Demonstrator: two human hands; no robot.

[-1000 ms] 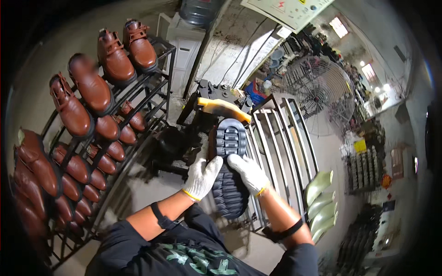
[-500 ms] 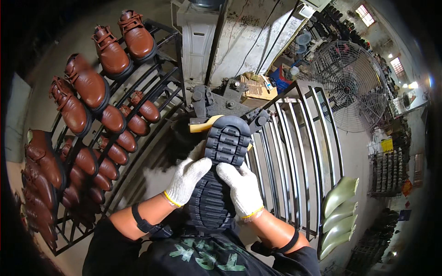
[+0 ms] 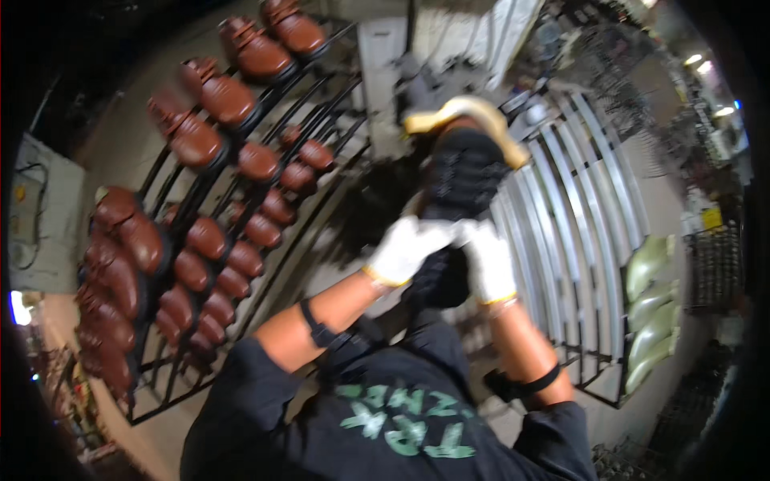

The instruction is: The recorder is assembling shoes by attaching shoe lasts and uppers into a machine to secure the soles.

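Note:
A brown shoe with a thick black lugged sole (image 3: 465,172) is held sole-up in front of me. My left hand (image 3: 409,247), in a white knitted glove with a yellow cuff, is closed on the left side of the sole's middle. Across from it, my right hand (image 3: 488,258), gloved alike, grips the right side. Both thumbs lie over the sole, while the other fingers are mostly hidden. Against the far end of the shoe a curved yellow piece (image 3: 473,108) shows, blurred, next to a dark metal machine (image 3: 429,88).
On the left, a black metal rack (image 3: 281,132) carries rows of brown lace-up shoes (image 3: 224,100). To the right stands a rack of pale metal bars (image 3: 553,240), with light green shoe lasts (image 3: 651,301) along its outer side. A large fan (image 3: 622,88) is blurred behind it.
My view has swung, so the racks sit further right. The shoe's far end now meets the yellow piece more fully, and its brown upper shows. Both hands keep their hold.

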